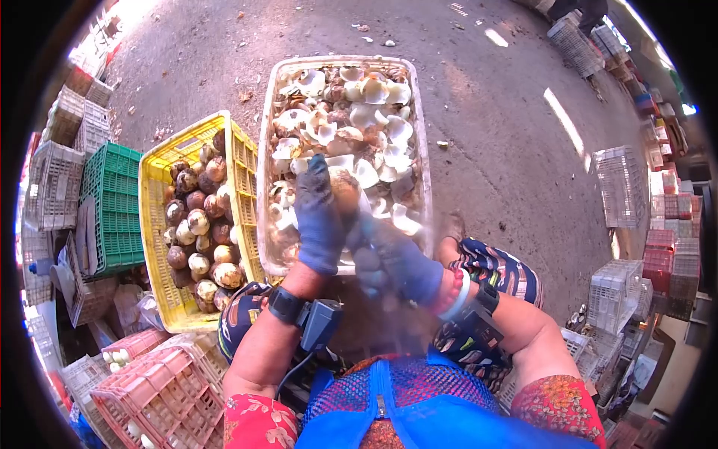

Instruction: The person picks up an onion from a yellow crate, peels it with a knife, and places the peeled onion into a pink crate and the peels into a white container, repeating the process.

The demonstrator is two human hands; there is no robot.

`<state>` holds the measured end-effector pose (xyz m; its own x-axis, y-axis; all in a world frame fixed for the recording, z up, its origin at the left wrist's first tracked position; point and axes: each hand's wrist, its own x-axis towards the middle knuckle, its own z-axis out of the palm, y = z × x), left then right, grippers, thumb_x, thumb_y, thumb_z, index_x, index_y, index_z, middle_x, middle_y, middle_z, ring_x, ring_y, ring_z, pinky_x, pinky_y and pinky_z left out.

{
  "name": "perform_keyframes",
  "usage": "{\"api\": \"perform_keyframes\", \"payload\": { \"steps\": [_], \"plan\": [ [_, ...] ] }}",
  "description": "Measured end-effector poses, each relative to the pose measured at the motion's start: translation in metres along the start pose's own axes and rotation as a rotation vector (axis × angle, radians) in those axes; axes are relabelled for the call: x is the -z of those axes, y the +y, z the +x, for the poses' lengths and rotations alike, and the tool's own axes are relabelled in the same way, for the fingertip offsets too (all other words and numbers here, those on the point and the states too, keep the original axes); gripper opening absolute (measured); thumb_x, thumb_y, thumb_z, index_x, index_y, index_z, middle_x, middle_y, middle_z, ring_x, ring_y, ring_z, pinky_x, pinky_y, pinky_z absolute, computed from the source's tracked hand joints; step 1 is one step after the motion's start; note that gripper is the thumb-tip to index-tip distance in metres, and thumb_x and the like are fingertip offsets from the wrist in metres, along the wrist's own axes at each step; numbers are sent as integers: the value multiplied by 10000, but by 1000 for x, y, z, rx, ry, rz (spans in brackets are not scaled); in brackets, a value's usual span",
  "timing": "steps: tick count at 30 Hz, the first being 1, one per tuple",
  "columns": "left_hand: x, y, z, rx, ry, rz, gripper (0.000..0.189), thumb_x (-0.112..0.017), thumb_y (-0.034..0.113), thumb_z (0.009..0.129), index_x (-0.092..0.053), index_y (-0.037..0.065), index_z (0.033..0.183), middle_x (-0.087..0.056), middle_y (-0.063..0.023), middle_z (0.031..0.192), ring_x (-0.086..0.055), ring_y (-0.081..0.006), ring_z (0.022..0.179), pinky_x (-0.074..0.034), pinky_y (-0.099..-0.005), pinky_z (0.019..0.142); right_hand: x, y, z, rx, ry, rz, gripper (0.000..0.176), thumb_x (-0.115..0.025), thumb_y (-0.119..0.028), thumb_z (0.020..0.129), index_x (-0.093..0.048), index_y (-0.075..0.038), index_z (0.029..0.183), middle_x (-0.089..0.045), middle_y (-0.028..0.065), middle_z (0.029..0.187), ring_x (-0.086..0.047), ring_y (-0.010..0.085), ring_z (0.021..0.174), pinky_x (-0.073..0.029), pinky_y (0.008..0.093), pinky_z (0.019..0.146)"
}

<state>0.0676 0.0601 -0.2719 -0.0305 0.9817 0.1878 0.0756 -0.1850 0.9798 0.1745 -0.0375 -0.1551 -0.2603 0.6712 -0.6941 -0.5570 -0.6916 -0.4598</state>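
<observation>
My left hand [318,221], in a blue glove, is closed around a round brown coconut [345,191] above the near half of the white tray. Close against it, my right hand [396,262], also gloved in blue, is curled and smeared by motion; what its fingers grip is hidden. Curved white coconut pieces [365,173], some with brown skin, fill the white tray [422,165] below. To the left, whole brown coconuts [198,222] with pale patches lie in a yellow crate [249,165].
A green crate [116,206] and stacked white crates [56,183] stand at the left. Pink crates [161,396] are at lower left. More crates [619,187] line the right side. Small scraps are scattered on the grey ground [508,150]. A person's legs [583,11] show at upper right.
</observation>
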Motion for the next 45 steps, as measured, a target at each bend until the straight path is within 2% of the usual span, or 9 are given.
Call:
{"api": "perform_keyframes", "payload": {
  "steps": [9, 13, 17, 21, 28, 32, 37, 42, 45],
  "plan": [
    [38, 43, 17, 681, -372, -509, 577, -737, 135, 855, -481, -54, 1337, -580, -206, 1218, -587, -294, 1143, -496, -406, 980, 30, 14, 31, 934, 231, -986, 433, -497, -264, 1026, -517, -74, 1415, -690, 194, 861, -681, 315, 706, -529, 404, 652],
    [35, 57, 20, -139, -293, -5, 643, -778, 42, 797, -463, -45, 1351, -558, -170, 1226, -638, -218, 959, -567, -331, 761, 33, -8, 30, 1152, 165, -954, 509, -528, -319, 1038, -459, -56, 1469, -663, 45, 901, -616, 94, 837, -511, 271, 715],
    [43, 67, 22, -376, -290, 182, 635, -805, 55, 777, -491, 9, 1327, -576, -132, 1127, -634, -151, 754, -547, -274, 550, 26, -33, 22, 1125, 194, -809, 638, -648, -351, 971, -410, -93, 1504, -648, 116, 1040, -597, 125, 872, -516, 281, 742],
    [34, 80, 22, 573, -410, -538, 384, -736, 283, 902, -557, 64, 1162, -610, -57, 914, -615, -111, 663, -503, -232, 494, 13, -41, 27, 1002, 40, -677, 774, -736, -266, 901, -335, -125, 1548, -620, 60, 971, -551, 79, 807, -495, 239, 711],
    [19, 37, 13, 277, -104, -388, 381, -715, 268, 915, -561, 33, 1173, -615, -42, 918, -635, -128, 806, -557, -271, 651, 1, -32, 28, 1172, 109, -1051, 647, -754, -98, 836, -506, -110, 1434, -595, -34, 736, -557, 81, 644, -484, 283, 594],
    [49, 37, 29, -573, -267, 493, 654, -786, 83, 804, -449, -24, 1353, -613, -94, 1008, -626, -181, 909, -553, -320, 844, 14, -24, 22, 1200, -16, -1187, 573, -743, -34, 831, -551, -77, 1370, -630, -28, 804, -597, 95, 697, -493, 276, 627],
    [46, 49, 29, -168, -96, 200, 914, -872, 66, 709, -326, -56, 1431, -634, -127, 1072, -645, -216, 966, -554, -326, 850, 45, -18, 50, 1378, 220, -1346, 137, -691, -166, 891, -659, -43, 940, -665, 122, 878, -648, 239, 748, -519, 345, 672],
    [21, 49, 5, 53, -282, -76, 745, -775, 129, 765, -405, -29, 1392, -616, -148, 1184, -611, -247, 1079, -517, -368, 930, 47, -20, 42, 459, -110, -379, 272, -573, -174, 986, -578, -62, 1233, -649, 31, 972, -636, 166, 814, -521, 304, 712],
    [24, 23, 6, 342, -335, -347, 568, -653, 139, 834, -466, 9, 1354, -619, -118, 1193, -608, -223, 1084, -524, -370, 905, 38, -26, 40, 492, -137, 55, 382, -577, -224, 1011, -511, -77, 1357, -620, 9, 1073, -620, 138, 931, -521, 286, 799]
  ]
}}
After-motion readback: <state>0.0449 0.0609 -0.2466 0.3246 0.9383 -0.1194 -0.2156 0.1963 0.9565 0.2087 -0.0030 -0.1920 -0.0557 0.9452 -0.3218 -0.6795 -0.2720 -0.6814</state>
